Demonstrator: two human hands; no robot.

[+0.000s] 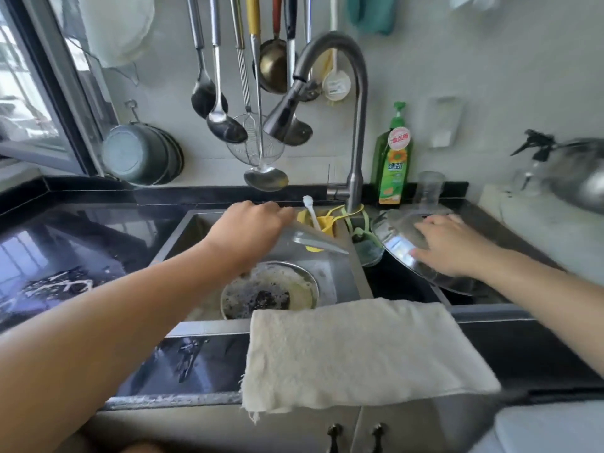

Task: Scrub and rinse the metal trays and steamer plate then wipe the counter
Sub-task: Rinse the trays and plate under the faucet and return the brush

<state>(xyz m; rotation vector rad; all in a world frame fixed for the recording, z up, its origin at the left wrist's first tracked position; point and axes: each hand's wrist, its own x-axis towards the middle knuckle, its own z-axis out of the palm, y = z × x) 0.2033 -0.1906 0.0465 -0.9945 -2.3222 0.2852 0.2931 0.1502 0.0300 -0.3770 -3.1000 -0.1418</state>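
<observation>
My left hand grips the edge of a shiny metal tray held tilted over the sink. Below it in the sink lies a round metal steamer plate with dark burnt residue and foam. My right hand rests with fingers spread on a round metal tray that lies tilted and upside down on the black counter to the right of the sink. A cream cloth hangs over the sink's front edge.
The faucet arches over the sink, with a green dish soap bottle behind it. Ladles and a skimmer hang on the wall. A yellow brush holder sits at the sink's back. The left counter is wet with foam streaks. A spray bottle stands far right.
</observation>
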